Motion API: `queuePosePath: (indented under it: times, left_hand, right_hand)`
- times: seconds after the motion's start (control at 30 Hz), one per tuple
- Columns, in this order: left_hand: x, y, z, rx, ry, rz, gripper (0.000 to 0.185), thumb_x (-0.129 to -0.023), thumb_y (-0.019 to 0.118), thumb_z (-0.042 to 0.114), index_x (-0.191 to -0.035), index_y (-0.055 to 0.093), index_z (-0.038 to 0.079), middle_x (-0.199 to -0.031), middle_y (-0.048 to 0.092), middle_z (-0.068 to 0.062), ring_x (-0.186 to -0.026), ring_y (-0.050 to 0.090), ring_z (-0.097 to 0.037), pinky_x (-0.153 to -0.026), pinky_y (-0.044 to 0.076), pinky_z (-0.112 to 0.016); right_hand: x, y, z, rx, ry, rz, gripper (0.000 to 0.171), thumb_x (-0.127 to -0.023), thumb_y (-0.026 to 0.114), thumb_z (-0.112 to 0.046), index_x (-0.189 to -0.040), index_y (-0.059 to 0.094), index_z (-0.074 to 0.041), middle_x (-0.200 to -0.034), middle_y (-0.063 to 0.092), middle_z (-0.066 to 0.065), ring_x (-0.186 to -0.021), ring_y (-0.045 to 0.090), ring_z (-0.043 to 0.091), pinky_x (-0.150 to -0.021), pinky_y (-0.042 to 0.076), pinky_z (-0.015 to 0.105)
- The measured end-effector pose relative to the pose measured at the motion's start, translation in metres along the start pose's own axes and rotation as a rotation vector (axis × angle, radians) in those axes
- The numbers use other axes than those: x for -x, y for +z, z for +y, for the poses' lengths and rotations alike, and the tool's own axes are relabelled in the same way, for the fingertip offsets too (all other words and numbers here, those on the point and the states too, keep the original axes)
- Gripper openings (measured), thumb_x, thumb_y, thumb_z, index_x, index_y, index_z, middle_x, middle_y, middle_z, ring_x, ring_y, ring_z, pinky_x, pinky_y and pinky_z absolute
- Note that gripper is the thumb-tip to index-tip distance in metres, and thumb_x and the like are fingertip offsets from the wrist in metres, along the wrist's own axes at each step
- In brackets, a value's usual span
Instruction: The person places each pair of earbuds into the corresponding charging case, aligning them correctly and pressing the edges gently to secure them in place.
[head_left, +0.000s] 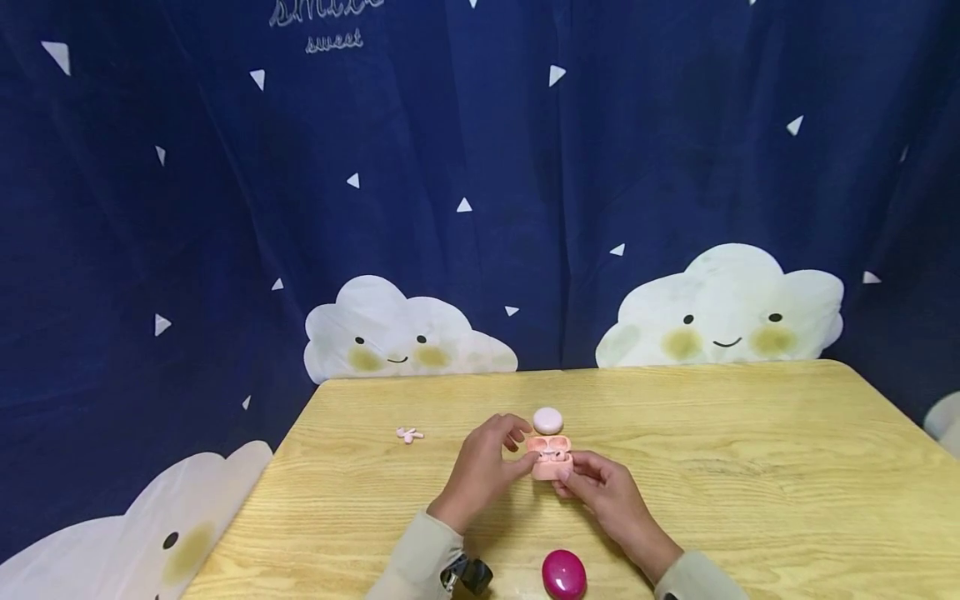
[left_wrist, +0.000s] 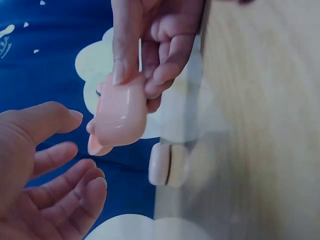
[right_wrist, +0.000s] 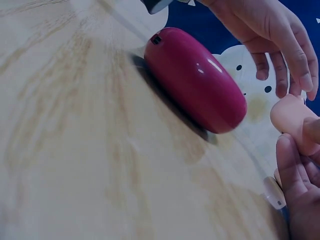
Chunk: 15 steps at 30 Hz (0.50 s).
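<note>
Pink earbud case (head_left: 551, 457) above wooden table (head_left: 750, 467)

The head view is evenly and softly lit, and the desk (head_left: 750, 467) shows bright against a dim curtain (head_left: 150, 208). Shadows on the desk are faint. The desk's far edge bows from wide-angle distortion. In the right wrist view the magenta case (right_wrist: 195, 85) carries small white glare spots and casts a dark shadow just beneath it; the wood grain around it is smeared. The left wrist view is soft and hazy throughout.
</note>
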<state>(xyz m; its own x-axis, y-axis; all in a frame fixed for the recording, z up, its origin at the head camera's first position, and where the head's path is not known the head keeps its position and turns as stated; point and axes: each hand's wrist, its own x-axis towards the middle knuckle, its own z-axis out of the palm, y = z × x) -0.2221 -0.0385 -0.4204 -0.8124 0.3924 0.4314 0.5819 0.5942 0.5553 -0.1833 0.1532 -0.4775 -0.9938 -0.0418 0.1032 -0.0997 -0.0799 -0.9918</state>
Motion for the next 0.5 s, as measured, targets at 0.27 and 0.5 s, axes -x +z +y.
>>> queuePosePath:
  times: [0.27, 0.5]
  left_hand:
    - [0.008, 0.011, -0.004, 0.25, -0.146, 0.002, 0.038, -0.082, 0.076, 0.017, -0.116, 0.06, 0.009, -0.092, 0.063, -0.004, -0.084, 0.064, -0.02, -0.066, 0.05, -0.022]
    - [0.013, 0.017, -0.005, 0.382, -0.21, 0.007, 0.049, -0.083, 0.074, 0.017, -0.127, 0.054, 0.009, -0.096, 0.063, -0.004, -0.085, 0.064, -0.015, -0.068, 0.052, -0.023]
  right_hand:
    - [0.0, 0.001, 0.0, -0.007, 0.019, 0.035, 0.033, -0.09, 0.065, -0.005, -0.116, 0.058, 0.014, -0.098, 0.068, 0.021, -0.082, 0.069, 0.022, -0.077, 0.056, 0.033]
    - [0.0, 0.002, -0.001, -0.017, 0.023, 0.053, 0.033, -0.09, 0.065, -0.002, -0.117, 0.057, 0.015, -0.096, 0.068, 0.02, -0.081, 0.069, 0.022, -0.076, 0.057, 0.032]
